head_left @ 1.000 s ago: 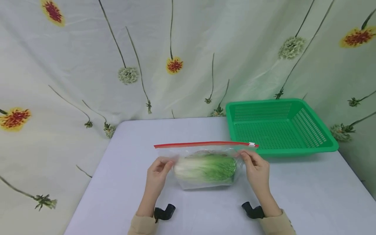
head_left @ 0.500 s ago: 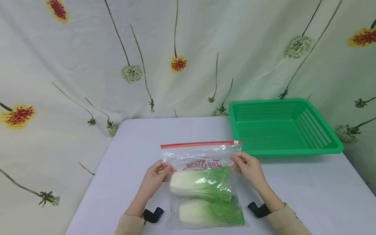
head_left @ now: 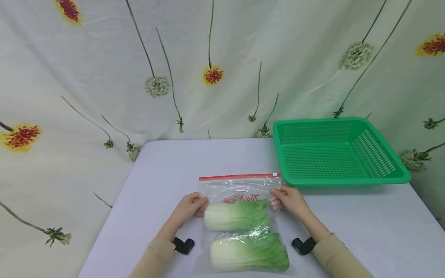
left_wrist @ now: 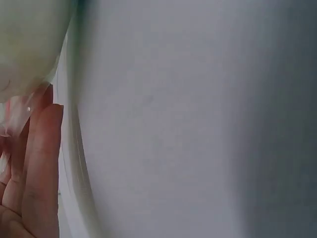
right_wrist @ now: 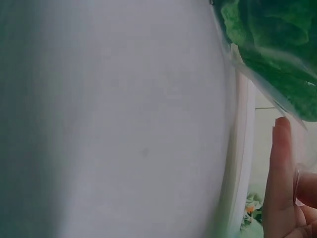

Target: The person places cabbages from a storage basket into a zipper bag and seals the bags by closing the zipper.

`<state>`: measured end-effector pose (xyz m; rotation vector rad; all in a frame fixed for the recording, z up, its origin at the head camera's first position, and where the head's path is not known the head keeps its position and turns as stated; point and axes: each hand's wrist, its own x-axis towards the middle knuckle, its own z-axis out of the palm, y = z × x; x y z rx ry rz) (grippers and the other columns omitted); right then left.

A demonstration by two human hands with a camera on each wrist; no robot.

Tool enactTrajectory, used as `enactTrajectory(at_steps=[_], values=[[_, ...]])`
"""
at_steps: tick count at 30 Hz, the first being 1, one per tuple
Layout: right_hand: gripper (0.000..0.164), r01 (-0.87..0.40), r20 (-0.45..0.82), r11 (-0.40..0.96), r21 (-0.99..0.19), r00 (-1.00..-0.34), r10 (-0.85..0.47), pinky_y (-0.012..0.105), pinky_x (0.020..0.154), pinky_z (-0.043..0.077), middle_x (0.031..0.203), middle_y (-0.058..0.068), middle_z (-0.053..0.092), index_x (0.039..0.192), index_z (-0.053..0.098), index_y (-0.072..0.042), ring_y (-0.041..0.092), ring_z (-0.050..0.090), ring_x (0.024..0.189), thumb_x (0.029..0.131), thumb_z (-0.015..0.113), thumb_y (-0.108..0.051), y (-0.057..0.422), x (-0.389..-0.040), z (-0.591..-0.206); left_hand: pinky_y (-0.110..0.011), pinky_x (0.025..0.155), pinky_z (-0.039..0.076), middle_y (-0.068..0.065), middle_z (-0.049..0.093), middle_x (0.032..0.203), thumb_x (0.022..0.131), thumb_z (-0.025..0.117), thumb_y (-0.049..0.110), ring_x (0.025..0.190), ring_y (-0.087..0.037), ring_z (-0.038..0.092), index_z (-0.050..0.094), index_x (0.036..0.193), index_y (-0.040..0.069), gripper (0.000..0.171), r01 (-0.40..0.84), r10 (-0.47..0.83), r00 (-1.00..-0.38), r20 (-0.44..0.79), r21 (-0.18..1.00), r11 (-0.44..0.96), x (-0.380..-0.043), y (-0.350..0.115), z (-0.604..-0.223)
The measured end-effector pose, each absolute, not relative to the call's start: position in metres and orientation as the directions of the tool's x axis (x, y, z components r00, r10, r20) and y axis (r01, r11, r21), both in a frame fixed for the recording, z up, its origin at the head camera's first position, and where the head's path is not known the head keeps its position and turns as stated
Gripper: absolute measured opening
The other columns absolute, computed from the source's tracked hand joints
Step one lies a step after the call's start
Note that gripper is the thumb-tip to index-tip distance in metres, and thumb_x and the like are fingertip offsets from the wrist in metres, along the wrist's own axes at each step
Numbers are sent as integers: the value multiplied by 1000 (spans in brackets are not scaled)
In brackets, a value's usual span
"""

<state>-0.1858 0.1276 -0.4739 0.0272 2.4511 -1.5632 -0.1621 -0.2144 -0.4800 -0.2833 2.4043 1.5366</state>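
Two napa cabbages, an upper one (head_left: 231, 217) and a lower one (head_left: 247, 253), lie crosswise inside a clear zip bag (head_left: 240, 185). A red zip strip with a white slider at its right end runs along the bag's far edge. My left hand (head_left: 190, 204) pinches the bag's left side near the upper cabbage's white end (left_wrist: 29, 39). On the opposite side, my right hand (head_left: 292, 200) pinches the film by the green leaves (right_wrist: 277, 49). Fingers of the left hand (left_wrist: 39, 168) extend below the film. Whether the bag's bottom touches the table is unclear.
A green plastic basket (head_left: 344, 181) stands at the table's back right, just beyond the bag's slider end. The white table (head_left: 167, 166) reaches back to a flower-print curtain (head_left: 121, 58). Black wrist mounts (head_left: 184, 245) sit on both forearms.
The bag has tipped so its broad face shows, revealing the second cabbage and red lettering. Its zip edge now appears lower and narrower. Both hands keep hold of the sides and have come down slightly.
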Motion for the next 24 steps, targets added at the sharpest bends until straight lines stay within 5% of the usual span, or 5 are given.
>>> enactTrajectory(at_steps=[9,16,24], values=[[41,212,-291,448,-869,-950,-114,25,64,57,93,15,68,123,60,10,10,62,70,100,57,-24,139,-181,-470,-28,65,61,-2,60,76,98,61,24,69,-11,58,61,94,3,22,-309,6,-939,-343,853,420,-167,-204,-483],[40,234,-296,380,-895,-949,-113,29,67,60,91,15,68,121,57,15,10,65,70,101,55,-20,145,-180,-469,-27,66,61,-5,64,84,100,59,26,72,-11,59,62,103,1,25,-333,-12,-934,-358,855,398,-169,-199,-482],[52,153,-271,513,-845,-949,-163,41,83,59,109,29,68,128,52,18,29,71,89,101,54,-27,153,-172,-463,-32,75,61,-18,67,105,102,53,25,85,-17,68,55,124,-6,39,-334,-51,-939,-340,866,373,-162,-206,-477]])
